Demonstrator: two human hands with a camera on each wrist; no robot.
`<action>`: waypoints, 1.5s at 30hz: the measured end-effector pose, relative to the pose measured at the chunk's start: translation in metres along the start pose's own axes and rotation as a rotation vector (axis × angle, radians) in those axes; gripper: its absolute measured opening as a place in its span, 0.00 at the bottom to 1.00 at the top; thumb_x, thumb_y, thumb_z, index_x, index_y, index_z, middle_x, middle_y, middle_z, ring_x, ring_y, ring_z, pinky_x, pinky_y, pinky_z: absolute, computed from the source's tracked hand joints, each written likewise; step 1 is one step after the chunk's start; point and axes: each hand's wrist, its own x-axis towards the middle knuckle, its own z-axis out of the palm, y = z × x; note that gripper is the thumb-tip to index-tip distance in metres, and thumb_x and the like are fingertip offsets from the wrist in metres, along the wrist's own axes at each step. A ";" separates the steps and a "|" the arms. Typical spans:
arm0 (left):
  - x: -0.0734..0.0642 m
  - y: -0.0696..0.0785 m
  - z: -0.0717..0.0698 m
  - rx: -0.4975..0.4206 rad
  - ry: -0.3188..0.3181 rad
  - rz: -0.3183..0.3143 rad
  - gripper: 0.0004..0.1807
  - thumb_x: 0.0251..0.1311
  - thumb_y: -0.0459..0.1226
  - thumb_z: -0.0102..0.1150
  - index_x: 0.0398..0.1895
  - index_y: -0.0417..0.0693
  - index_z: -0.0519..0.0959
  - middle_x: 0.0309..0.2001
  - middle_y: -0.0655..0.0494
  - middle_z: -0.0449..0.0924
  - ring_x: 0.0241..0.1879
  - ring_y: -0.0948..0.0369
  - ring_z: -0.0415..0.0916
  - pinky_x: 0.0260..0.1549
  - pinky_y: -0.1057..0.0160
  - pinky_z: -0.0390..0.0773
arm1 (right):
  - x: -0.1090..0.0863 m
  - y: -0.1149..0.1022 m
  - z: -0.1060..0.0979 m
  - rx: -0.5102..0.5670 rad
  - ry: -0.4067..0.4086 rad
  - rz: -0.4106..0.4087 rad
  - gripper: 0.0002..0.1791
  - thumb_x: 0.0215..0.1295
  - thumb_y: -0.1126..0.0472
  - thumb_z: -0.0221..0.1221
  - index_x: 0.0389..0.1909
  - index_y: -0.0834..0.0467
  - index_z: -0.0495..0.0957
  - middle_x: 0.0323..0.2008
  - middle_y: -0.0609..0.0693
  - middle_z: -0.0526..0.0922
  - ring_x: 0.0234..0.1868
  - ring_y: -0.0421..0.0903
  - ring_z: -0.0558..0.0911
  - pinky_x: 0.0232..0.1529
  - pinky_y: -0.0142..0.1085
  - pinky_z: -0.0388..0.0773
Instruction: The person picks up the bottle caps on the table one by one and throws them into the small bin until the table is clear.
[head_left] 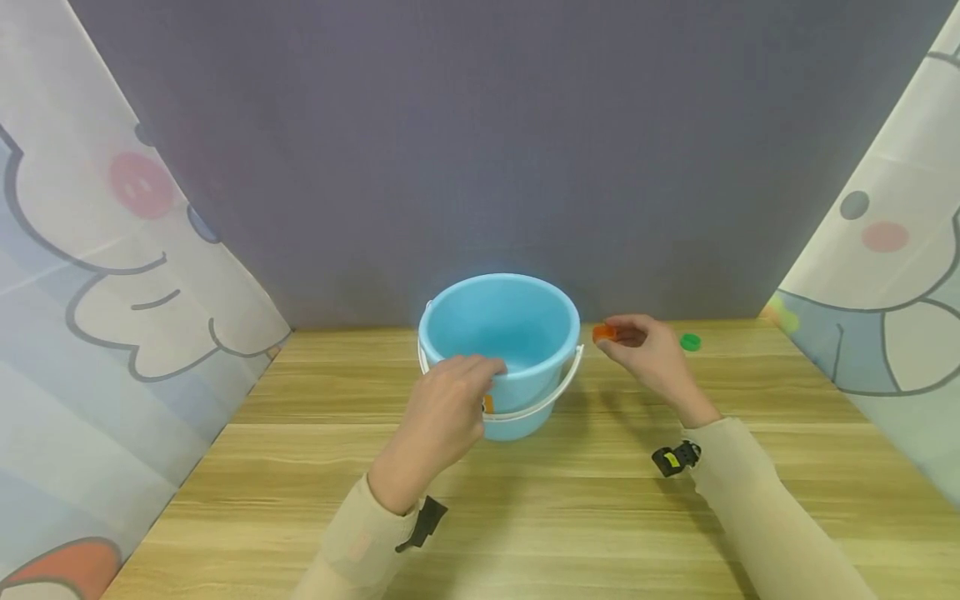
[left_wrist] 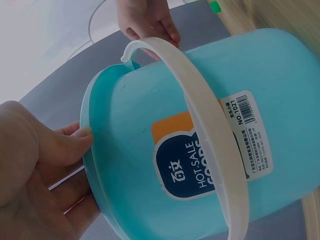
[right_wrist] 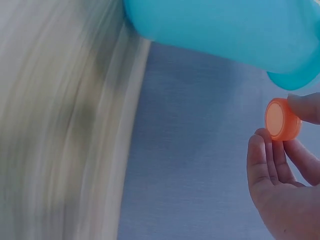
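Observation:
A light blue bucket (head_left: 528,387) stands upright on the table, its white handle (head_left: 555,398) hanging down on the near side. My left hand (head_left: 448,404) grips the bucket's near rim. In the left wrist view the thumb lies on the outer side of the rim, and the other fingers are partly hidden behind it. To the right of the bucket, my right hand (head_left: 654,357) pinches an orange bottle cap (right_wrist: 283,120) between thumb and fingers. The cap is held in the air beside the bucket, apart from its wall.
A green cap (head_left: 691,342) lies on the wooden table (head_left: 315,492), just right of my right hand. Behind the table rises a grey panel (head_left: 495,150). Cartoon-printed curtains (head_left: 82,333) flank both sides. The bucket carries a printed label (left_wrist: 182,167).

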 end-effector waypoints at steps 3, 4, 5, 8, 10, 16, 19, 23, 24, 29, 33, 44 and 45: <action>0.000 0.000 0.000 -0.002 -0.004 -0.001 0.28 0.37 0.14 0.62 0.43 0.46 0.83 0.35 0.57 0.85 0.33 0.56 0.79 0.34 0.60 0.80 | -0.002 -0.006 -0.001 0.013 0.007 -0.007 0.27 0.68 0.54 0.66 0.61 0.67 0.76 0.53 0.66 0.82 0.51 0.60 0.82 0.41 0.24 0.78; 0.000 0.000 0.000 -0.002 -0.004 -0.001 0.28 0.37 0.14 0.62 0.43 0.46 0.83 0.35 0.57 0.85 0.33 0.57 0.79 0.34 0.60 0.80 | -0.003 -0.007 -0.001 0.016 0.007 -0.008 0.27 0.68 0.54 0.66 0.61 0.67 0.76 0.53 0.65 0.81 0.51 0.60 0.82 0.41 0.24 0.78; 0.000 0.000 0.000 -0.002 -0.005 -0.002 0.28 0.37 0.14 0.62 0.43 0.46 0.83 0.34 0.57 0.85 0.33 0.57 0.79 0.33 0.60 0.80 | -0.003 -0.008 -0.002 0.019 0.007 -0.009 0.28 0.68 0.53 0.66 0.61 0.67 0.76 0.53 0.65 0.81 0.51 0.60 0.82 0.41 0.24 0.78; 0.000 0.000 0.000 0.000 -0.005 -0.001 0.27 0.38 0.14 0.62 0.42 0.46 0.83 0.34 0.57 0.85 0.33 0.57 0.79 0.33 0.60 0.80 | -0.004 -0.009 -0.001 0.032 0.010 -0.008 0.28 0.68 0.52 0.66 0.61 0.66 0.76 0.54 0.65 0.81 0.52 0.59 0.82 0.41 0.23 0.77; 0.000 0.000 0.000 0.002 -0.003 0.001 0.27 0.38 0.15 0.62 0.42 0.46 0.83 0.34 0.57 0.85 0.33 0.57 0.79 0.33 0.60 0.80 | -0.004 -0.009 0.000 0.038 0.014 -0.009 0.28 0.68 0.52 0.65 0.61 0.66 0.76 0.54 0.64 0.81 0.52 0.59 0.82 0.41 0.23 0.77; 0.000 0.000 0.000 0.011 -0.004 0.002 0.27 0.38 0.14 0.61 0.42 0.46 0.83 0.35 0.57 0.85 0.33 0.56 0.79 0.33 0.60 0.80 | -0.006 -0.010 0.002 0.055 0.034 -0.025 0.27 0.68 0.52 0.66 0.61 0.65 0.77 0.54 0.62 0.80 0.52 0.58 0.81 0.41 0.21 0.77; 0.000 0.000 0.000 0.013 -0.006 0.002 0.27 0.38 0.14 0.61 0.43 0.46 0.83 0.35 0.57 0.85 0.33 0.56 0.80 0.34 0.60 0.80 | -0.007 -0.013 0.002 0.067 0.042 -0.023 0.27 0.68 0.52 0.66 0.61 0.64 0.77 0.55 0.62 0.80 0.52 0.58 0.81 0.42 0.21 0.77; 0.000 0.000 0.000 0.006 -0.008 0.002 0.27 0.38 0.15 0.62 0.42 0.46 0.83 0.35 0.57 0.85 0.33 0.56 0.79 0.33 0.60 0.80 | -0.009 -0.019 0.001 0.083 0.056 -0.027 0.27 0.68 0.52 0.66 0.61 0.64 0.77 0.55 0.62 0.80 0.53 0.58 0.81 0.43 0.20 0.76; 0.000 0.000 0.000 0.004 -0.007 0.002 0.27 0.38 0.15 0.62 0.42 0.46 0.83 0.35 0.57 0.85 0.33 0.56 0.79 0.33 0.60 0.80 | -0.010 -0.020 0.000 0.091 0.062 -0.030 0.27 0.68 0.53 0.66 0.61 0.64 0.77 0.56 0.62 0.80 0.53 0.58 0.81 0.44 0.20 0.76; 0.000 0.000 0.000 0.002 -0.004 0.002 0.27 0.38 0.15 0.62 0.43 0.46 0.83 0.35 0.57 0.85 0.33 0.56 0.79 0.34 0.60 0.80 | -0.012 -0.027 -0.003 0.117 0.078 -0.044 0.26 0.68 0.54 0.66 0.61 0.65 0.77 0.56 0.62 0.80 0.53 0.57 0.81 0.44 0.20 0.76; 0.000 0.000 0.001 0.005 -0.002 0.003 0.27 0.38 0.14 0.62 0.42 0.46 0.83 0.34 0.57 0.85 0.33 0.56 0.79 0.33 0.60 0.80 | -0.010 -0.030 -0.002 0.113 0.083 -0.045 0.26 0.68 0.53 0.66 0.61 0.64 0.77 0.56 0.60 0.80 0.53 0.55 0.81 0.45 0.20 0.76; -0.001 0.000 0.000 -0.001 -0.004 -0.010 0.26 0.39 0.15 0.62 0.42 0.47 0.83 0.34 0.58 0.84 0.33 0.56 0.79 0.33 0.59 0.80 | -0.008 -0.040 0.001 0.177 0.126 -0.055 0.26 0.67 0.54 0.66 0.61 0.65 0.77 0.54 0.60 0.82 0.49 0.45 0.82 0.45 0.23 0.79; -0.001 0.000 0.000 -0.001 -0.003 -0.010 0.26 0.39 0.15 0.62 0.42 0.47 0.83 0.34 0.58 0.84 0.33 0.56 0.79 0.33 0.59 0.80 | -0.008 -0.041 0.001 0.192 0.130 -0.058 0.26 0.68 0.55 0.66 0.61 0.65 0.77 0.54 0.60 0.82 0.49 0.43 0.82 0.46 0.23 0.79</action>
